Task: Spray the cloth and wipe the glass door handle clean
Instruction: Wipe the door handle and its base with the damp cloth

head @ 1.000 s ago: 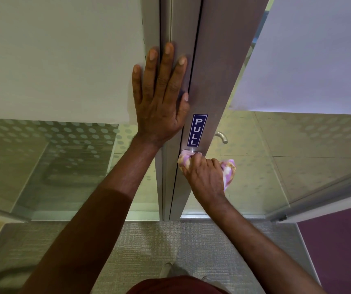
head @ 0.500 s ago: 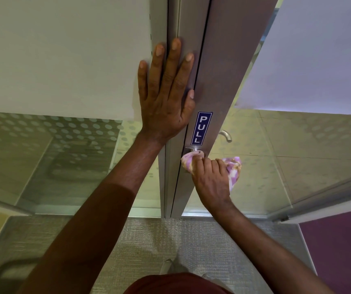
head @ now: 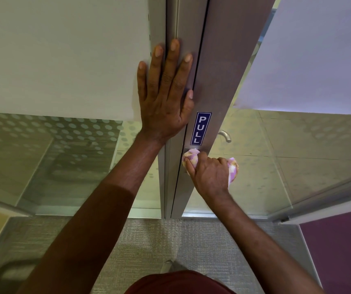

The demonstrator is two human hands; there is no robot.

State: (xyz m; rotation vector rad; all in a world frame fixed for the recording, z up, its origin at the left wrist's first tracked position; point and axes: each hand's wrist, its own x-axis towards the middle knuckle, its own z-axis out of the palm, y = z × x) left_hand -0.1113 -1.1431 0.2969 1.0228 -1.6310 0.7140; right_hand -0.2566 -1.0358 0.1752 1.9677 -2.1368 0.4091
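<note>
Cloth (head: 191,157) bunched in your right grip (head: 209,175), just below blue PULL sign (head: 200,128), your left grip (head: 166,94) flat, fingers straight, on door frame (head: 176,24)

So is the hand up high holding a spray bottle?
No, the left hand lies flat with straight fingers on the door frame and holds nothing, while the right hand grips the cloth.

support: grey carpet floor (head: 144,247) far below my fingers | on it: my shoe (head: 171,266), under my right wrist | purple flooring (head: 340,251) right of my fingers
</note>
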